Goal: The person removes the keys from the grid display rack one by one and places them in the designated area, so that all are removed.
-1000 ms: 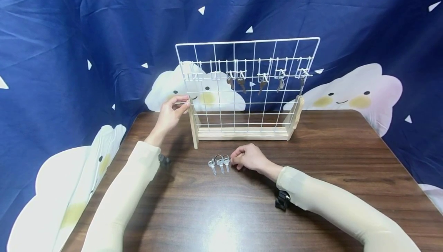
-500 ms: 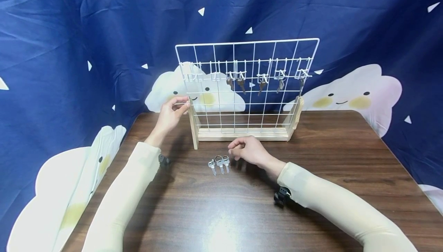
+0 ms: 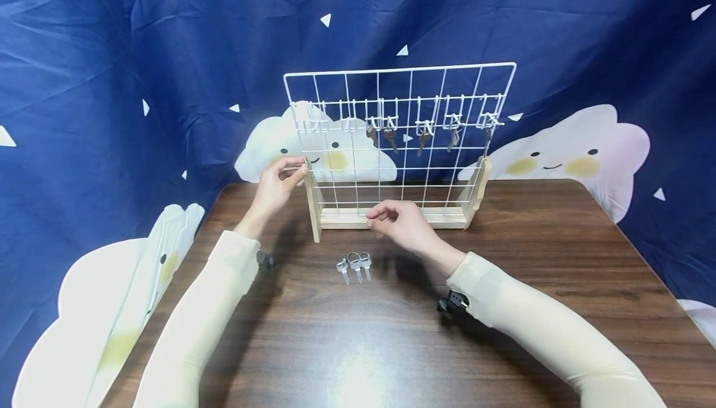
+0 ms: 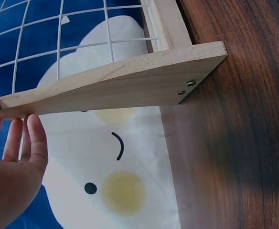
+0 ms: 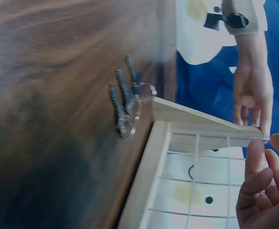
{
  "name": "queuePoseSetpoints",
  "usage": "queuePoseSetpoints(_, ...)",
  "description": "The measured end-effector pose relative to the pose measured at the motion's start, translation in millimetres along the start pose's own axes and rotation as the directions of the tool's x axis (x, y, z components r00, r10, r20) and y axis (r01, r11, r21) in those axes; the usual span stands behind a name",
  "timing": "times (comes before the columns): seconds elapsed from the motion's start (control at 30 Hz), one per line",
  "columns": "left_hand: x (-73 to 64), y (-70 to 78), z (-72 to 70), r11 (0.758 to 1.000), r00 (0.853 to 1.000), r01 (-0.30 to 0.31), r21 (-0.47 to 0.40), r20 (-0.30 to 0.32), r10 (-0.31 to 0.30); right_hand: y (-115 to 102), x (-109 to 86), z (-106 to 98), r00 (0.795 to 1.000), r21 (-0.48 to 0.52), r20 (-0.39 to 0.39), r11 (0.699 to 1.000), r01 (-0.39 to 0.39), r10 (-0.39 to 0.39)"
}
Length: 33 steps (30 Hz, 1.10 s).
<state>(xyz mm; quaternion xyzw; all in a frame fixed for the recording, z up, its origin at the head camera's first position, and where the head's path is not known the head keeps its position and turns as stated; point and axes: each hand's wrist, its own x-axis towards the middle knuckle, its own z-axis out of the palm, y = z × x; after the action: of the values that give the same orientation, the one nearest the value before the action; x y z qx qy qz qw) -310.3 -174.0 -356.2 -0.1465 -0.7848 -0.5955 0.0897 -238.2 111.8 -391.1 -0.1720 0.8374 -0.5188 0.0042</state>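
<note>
My left hand (image 3: 274, 185) pinches the upper end of the wooden side post (image 3: 313, 203) of a white wire grid rack (image 3: 411, 69). In the left wrist view, the fingertips meet that post's (image 4: 111, 90) edge. My right hand (image 3: 404, 226) hovers in front of the rack's wooden base, thumb and fingers loosely bent. Nothing shows between its fingertips in the right wrist view, where the right hand (image 5: 263, 191) appears at the lower right. Three silver keys (image 3: 356, 264) with rings lie side by side on the table, below that hand. Several keys (image 3: 423, 137) hang from hooks on the grid.
White hooks (image 3: 348, 123) without keys sit at the grid's left. The rack stands toward the back of the dark wooden table (image 3: 313, 333). Behind it hangs a blue curtain (image 3: 224, 35) with clouds and triangles.
My right hand has risen from beside the keys on the table and moved away toward the rack. The three keys and my left hand have stayed in place.
</note>
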Motion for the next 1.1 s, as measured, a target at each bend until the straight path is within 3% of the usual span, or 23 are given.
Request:
queuePoseSetpoints(0.2,0.8,-1.2,0.5,1.000,1.000,-0.001,-0.010,0.001,0.001,-8.3,5.7,-5.2,0.999,0.075,-0.035,0.997,0.009,-0.007)
queuePoseSetpoints(0.6,0.3,-0.7,1.4,1.000,1.000,0.001,-0.014,0.002,-0.001,-30.3,16.7,-19.0,0.991,0.092,-0.124,0.994,0.056,-0.044)
queuePoseSetpoints(1.1,0.1,-1.2,0.9,1.000,1.000,-0.010,-0.005,-0.008,0.010,-46.6,32.8,-28.7,0.958,0.178,-0.273,0.975,0.135,-0.083)
